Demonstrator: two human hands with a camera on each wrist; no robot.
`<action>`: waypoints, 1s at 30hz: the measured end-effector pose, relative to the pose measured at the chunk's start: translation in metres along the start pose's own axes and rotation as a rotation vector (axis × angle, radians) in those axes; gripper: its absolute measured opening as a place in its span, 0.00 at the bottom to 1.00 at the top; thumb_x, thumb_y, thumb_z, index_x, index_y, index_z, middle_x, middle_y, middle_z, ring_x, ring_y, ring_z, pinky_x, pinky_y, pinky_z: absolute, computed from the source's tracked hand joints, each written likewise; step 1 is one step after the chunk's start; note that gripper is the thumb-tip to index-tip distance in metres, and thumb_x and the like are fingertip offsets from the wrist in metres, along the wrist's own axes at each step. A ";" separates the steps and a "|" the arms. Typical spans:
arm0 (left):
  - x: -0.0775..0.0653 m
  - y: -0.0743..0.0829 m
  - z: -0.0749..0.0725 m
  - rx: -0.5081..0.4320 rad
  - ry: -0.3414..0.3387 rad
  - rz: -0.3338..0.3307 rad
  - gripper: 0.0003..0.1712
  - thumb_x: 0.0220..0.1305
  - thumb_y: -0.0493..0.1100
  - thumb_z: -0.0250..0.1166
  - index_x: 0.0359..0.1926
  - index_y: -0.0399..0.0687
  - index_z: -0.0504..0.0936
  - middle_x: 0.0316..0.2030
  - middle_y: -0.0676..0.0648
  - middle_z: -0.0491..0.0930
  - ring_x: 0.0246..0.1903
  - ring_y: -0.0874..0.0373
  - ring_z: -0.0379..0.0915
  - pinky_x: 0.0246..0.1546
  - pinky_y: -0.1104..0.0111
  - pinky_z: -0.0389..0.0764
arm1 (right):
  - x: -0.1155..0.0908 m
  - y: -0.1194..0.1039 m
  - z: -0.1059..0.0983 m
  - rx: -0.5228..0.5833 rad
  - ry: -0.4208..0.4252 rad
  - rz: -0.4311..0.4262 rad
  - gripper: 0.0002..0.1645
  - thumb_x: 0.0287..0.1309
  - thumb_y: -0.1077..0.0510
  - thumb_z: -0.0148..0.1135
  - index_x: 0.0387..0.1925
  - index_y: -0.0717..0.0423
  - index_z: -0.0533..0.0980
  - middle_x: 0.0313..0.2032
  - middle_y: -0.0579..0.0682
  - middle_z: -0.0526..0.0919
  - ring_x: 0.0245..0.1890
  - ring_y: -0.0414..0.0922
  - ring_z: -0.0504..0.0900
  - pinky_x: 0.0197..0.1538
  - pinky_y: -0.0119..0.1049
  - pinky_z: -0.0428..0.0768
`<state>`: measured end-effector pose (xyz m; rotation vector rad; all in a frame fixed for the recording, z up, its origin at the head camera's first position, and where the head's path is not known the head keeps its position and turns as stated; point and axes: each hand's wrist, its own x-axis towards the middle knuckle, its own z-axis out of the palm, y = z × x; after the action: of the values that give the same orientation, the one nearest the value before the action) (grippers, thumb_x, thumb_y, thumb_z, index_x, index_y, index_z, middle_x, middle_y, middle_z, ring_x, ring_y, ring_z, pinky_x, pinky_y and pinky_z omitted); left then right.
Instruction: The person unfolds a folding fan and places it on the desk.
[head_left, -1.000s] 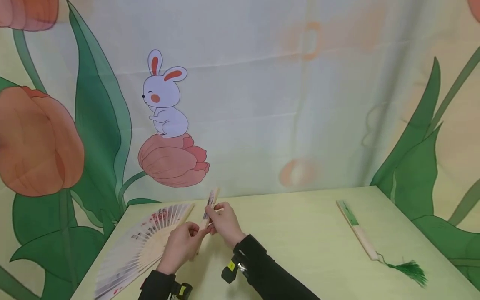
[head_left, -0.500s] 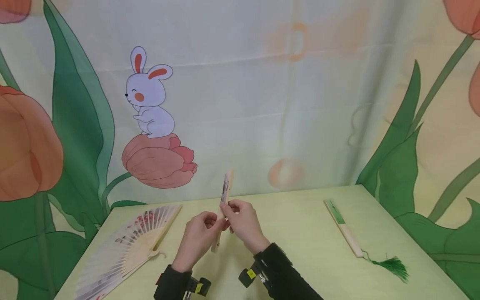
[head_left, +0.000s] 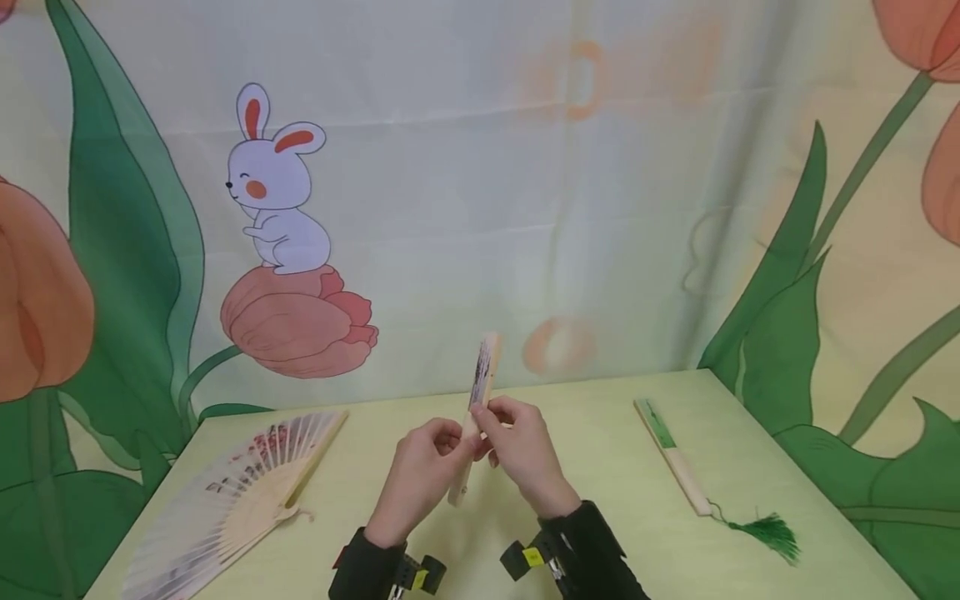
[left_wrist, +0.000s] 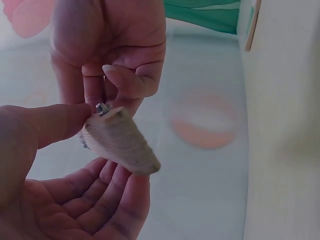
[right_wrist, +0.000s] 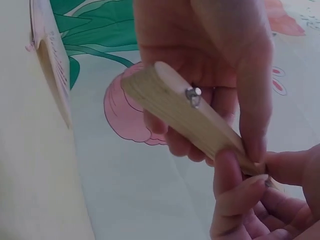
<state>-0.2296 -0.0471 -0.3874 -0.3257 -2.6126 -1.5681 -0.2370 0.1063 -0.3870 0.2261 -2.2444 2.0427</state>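
Both hands hold a folded hand fan upright in front of the body, above the table. My left hand pinches it low, thumb on one side and fingers behind. Just higher, my right hand pinches it between thumb and fingertips. In the right wrist view, stacked wooden ribs and a metal rivet show at the fan's lower end. The left wrist view shows this ribbed wooden end close up. Dark print marks the upper leaf of the fan.
A spread fan with a red flower print lies on the table's left side. On the right lies a folded green fan with a green tassel. A curtain printed with tulips and a rabbit hangs behind the table.
The hands have lifted the folded fan and carried it right, away from the spread fan. The head view has turned slightly right. The two fans on the table stay in place.
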 end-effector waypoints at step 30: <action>0.016 -0.003 0.013 -0.464 -0.134 -0.049 0.20 0.70 0.49 0.61 0.50 0.35 0.82 0.36 0.44 0.83 0.32 0.52 0.80 0.38 0.63 0.81 | 0.003 -0.004 -0.033 0.073 -0.137 0.063 0.19 0.67 0.51 0.60 0.46 0.65 0.78 0.30 0.56 0.82 0.19 0.45 0.78 0.20 0.29 0.71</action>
<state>-0.2459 -0.0348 -0.3936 -0.4089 -2.3292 -2.2346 -0.2397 0.1388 -0.3790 0.3146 -2.2843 2.2073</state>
